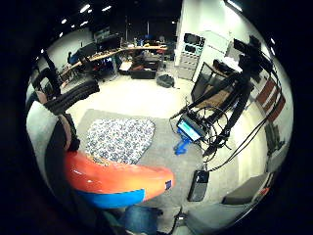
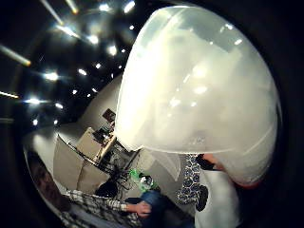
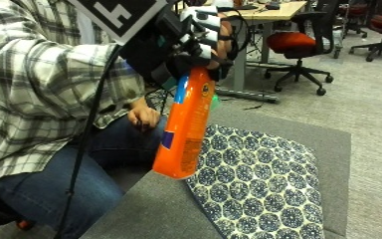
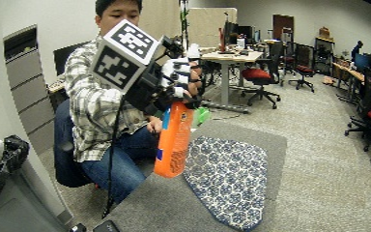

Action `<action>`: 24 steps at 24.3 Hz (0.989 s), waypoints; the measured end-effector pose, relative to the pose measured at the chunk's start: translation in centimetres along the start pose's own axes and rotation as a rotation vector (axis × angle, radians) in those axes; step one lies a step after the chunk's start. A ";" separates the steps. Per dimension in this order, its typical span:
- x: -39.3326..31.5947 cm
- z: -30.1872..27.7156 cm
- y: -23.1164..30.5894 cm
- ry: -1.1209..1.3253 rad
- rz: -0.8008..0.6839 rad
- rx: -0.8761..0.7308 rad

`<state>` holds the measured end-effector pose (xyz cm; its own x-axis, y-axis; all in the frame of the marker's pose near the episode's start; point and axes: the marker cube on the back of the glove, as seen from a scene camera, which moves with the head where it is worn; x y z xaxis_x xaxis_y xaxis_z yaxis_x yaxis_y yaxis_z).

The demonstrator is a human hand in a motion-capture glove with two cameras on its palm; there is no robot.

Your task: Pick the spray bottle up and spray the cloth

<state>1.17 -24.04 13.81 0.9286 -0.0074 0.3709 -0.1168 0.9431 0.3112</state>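
Note:
My gloved right hand [image 3: 191,42] grips the neck of an orange spray bottle [image 3: 184,124] and holds it in the air, tilted, above the near left edge of the grey table [image 3: 290,132]. The bottle [image 4: 173,140] hangs over the table beside the blue-and-white patterned cloth [image 3: 260,184], which lies flat on the table. In the little finger side palm view the orange bottle body [image 1: 117,178] lies close under the palm with the cloth [image 1: 120,139] beyond it. A pale part of the bottle [image 2: 199,90] fills the thumb side palm view. The bare left hand [image 3: 143,117] rests on the lap.
Office chairs [image 3: 297,42] and a desk [image 3: 270,12] stand behind the table. In the little finger side palm view a camera rig on a tripod [image 1: 195,127] and a black device [image 1: 198,185] sit at the table's edge. A green object [image 4: 201,116] shows behind the bottle.

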 end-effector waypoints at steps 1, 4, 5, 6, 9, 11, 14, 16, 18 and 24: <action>-0.2 0.6 0.0 0.020 -0.013 -0.017; -0.9 2.5 -0.1 0.074 -0.051 -0.073; -1.1 3.2 -0.2 0.092 -0.063 -0.091; -1.2 3.8 -0.2 0.109 -0.074 -0.109; -1.7 5.4 -0.1 0.145 -0.100 -0.155; -1.9 6.2 -0.1 0.159 -0.112 -0.180; -2.2 7.3 0.0 0.182 -0.128 -0.210; -2.4 8.0 0.0 0.207 -0.141 -0.231; -2.4 8.7 0.0 0.240 -0.154 -0.250; -1.8 11.1 -0.3 0.332 -0.135 -0.301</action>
<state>-4.40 -27.99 22.73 0.9966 -0.0766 0.0294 0.0750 0.9959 0.0515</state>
